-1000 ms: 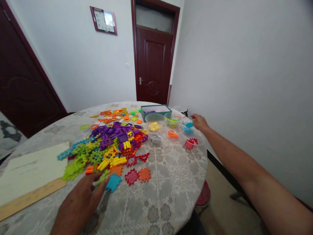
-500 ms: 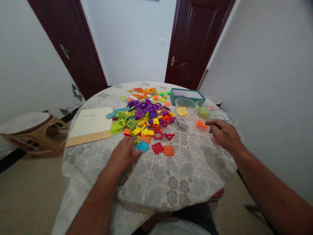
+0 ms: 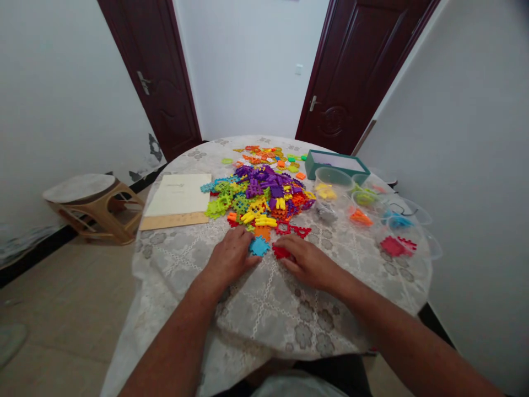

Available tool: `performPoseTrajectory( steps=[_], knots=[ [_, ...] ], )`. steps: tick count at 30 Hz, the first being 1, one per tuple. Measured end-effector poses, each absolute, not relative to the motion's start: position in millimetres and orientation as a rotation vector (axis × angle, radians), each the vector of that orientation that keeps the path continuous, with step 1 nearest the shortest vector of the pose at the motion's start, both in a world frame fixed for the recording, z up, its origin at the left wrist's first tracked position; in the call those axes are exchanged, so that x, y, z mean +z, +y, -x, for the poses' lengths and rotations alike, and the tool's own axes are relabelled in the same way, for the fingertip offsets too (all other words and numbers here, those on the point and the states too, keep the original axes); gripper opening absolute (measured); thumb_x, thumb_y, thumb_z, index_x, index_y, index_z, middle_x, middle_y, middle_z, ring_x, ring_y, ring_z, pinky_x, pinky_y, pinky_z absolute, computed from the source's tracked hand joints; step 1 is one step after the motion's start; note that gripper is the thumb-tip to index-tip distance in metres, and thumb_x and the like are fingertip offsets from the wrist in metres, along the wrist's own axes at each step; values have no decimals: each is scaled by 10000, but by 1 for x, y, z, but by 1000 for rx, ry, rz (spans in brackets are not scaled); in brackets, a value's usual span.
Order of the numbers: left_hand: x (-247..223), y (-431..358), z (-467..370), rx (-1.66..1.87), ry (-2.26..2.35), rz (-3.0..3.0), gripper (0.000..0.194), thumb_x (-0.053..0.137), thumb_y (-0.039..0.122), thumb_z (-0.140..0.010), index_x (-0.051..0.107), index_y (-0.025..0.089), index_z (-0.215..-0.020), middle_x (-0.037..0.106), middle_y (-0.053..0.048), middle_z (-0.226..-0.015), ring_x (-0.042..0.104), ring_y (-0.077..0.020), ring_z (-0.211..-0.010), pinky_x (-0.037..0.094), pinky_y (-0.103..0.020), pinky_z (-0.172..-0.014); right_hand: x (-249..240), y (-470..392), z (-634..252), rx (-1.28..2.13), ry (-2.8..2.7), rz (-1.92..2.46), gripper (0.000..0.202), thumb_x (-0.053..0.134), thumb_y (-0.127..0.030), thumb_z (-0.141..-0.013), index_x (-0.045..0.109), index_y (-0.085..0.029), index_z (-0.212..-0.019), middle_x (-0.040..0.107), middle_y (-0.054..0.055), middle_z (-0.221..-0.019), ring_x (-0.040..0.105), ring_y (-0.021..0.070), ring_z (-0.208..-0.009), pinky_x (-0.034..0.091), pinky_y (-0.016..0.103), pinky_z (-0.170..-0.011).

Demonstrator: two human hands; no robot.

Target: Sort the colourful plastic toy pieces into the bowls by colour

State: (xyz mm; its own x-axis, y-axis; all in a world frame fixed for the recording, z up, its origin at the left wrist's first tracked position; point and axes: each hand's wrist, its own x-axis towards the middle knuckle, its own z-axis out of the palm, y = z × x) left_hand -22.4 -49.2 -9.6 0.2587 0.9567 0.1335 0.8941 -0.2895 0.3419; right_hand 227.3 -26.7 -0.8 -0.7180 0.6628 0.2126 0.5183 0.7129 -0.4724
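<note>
Flat plastic building tiles with notched edges lie near the front of the pile. My left hand (image 3: 232, 258) rests beside a blue tile (image 3: 259, 246), its thumb apart from the fingers and its fingertips at the tile's left edge. To the right, my right hand (image 3: 306, 260) is closed over a red tile (image 3: 280, 251), with fingers on the far side and thumb on the near side. An orange tile (image 3: 262, 233) lies just behind the blue one. A red square frame (image 3: 283, 226) and a red triangular piece (image 3: 301, 231) lie beyond my right fingers.
Behind my hands is a heap of mixed plastic pieces (image 3: 256, 193). A notebook (image 3: 179, 194) and a wooden ruler (image 3: 176, 221) lie left. Clear tubs (image 3: 334, 177) with sorted pieces and a green box (image 3: 336, 165) stand right. A stool (image 3: 93, 204) is beside the table.
My right hand has moved left from the tub with orange pieces to the red tile. The orange tile beside it is now hidden by that hand. My left hand stays by the blue tile.
</note>
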Motion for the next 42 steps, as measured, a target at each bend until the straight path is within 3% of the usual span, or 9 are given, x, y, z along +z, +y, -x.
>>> performPoseTrajectory(
  steps=[4, 11, 16, 20, 26, 31, 35, 38, 42],
  knots=[
    [-9, -51, 22, 646, 1548, -2334, 327, 733, 355, -869, 626, 196, -1134, 630, -111, -1176, 576, -278, -1167, 466, -420, -1024, -12, -33, -216, 481, -2497, 932, 421, 581, -181, -961, 557, -232, -1378, 558, 146, -1403, 565, 270, -1280, 525, 443, -1029],
    [1, -60, 15, 668, 1252, -2139, 371, 674, 487, -903, 654, 241, -1180, 682, -54, -1101, 650, -212, -942, 519, -355, -851, 1, -54, -232, 480, -2373, 907, 234, 518, -173, -1005, 655, -273, -1165, 594, 106, -1284, 627, 231, -1139, 544, 393, -963],
    [-13, -51, 15, 782, 1353, -2264, 316, 567, 430, -981, 650, 235, -1217, 679, -100, -1254, 649, -248, -1116, 509, -413, -993, 33, -57, -291, 413, -2273, 1156, 177, 535, -276, -1018, 675, -257, -1125, 690, 76, -1019, 659, 223, -914, 538, 346, -821],
    [-25, -43, 15, 751, 1383, -2354, 322, 545, 411, -979, 680, 237, -1214, 695, -103, -1282, 627, -279, -1221, 481, -449, -1080, 60, -30, -370, 121, -2031, 1514, 356, 585, -376, -976, 666, -227, -1288, 716, 57, -916, 646, 204, -759, 520, 320, -722],
    [-33, -33, 8, 648, 1413, -2402, 338, 526, 434, -955, 720, 262, -1172, 723, -86, -1253, 667, -282, -1181, 530, -418, -1031, 80, 41, -496, -347, -1743, 1810, 386, 556, -292, -915, 715, -188, -1251, 769, 84, -1007, 683, 218, -834, 527, 330, -822],
    [-42, -25, 8, 665, 1445, -2440, 351, 526, 466, -949, 732, 275, -1159, 734, -75, -1238, 684, -286, -1162, 537, -420, -1037, 69, 91, -545, -428, -1640, 2051, 373, 559, -196, -872, 733, -144, -1197, 779, 132, -1129, 713, 242, -969, 525, 352, -929],
    [-41, -26, 8, 635, 1462, -2448, 349, 518, 457, -965, 713, 271, -1187, 719, -77, -1265, 667, -272, -1180, 518, -408, -1058, 61, 105, -553, -392, -1583, 2113, 346, 568, -159, -840, 751, -112, -1130, 785, 163, -1085, 722, 257, -963, 531, 362, -926],
    [-34, -31, 5, 584, 1437, -2460, 347, 490, 408, -985, 694, 246, -1214, 701, -94, -1275, 646, -268, -1192, 503, -410, -1066, 59, 98, -540, -395, -1563, 2091, 390, 527, -160, -866, 726, -70, -1189, 750, 211, -1170, 709, 285, -1024, 511, 405, -982],
    [-27, -36, 0, 569, 1390, -2478, 350, 484, 357, -993, 679, 212, -1246, 682, -120, -1280, 620, -276, -1205, 492, -425, -1066, 50, 61, -478, -345, -1740, 1754, 338, 538, -244, -930, 722, -144, -1195, 744, 153, -1143, 699, 262, -972, 518, 409, -967]
  ],
)
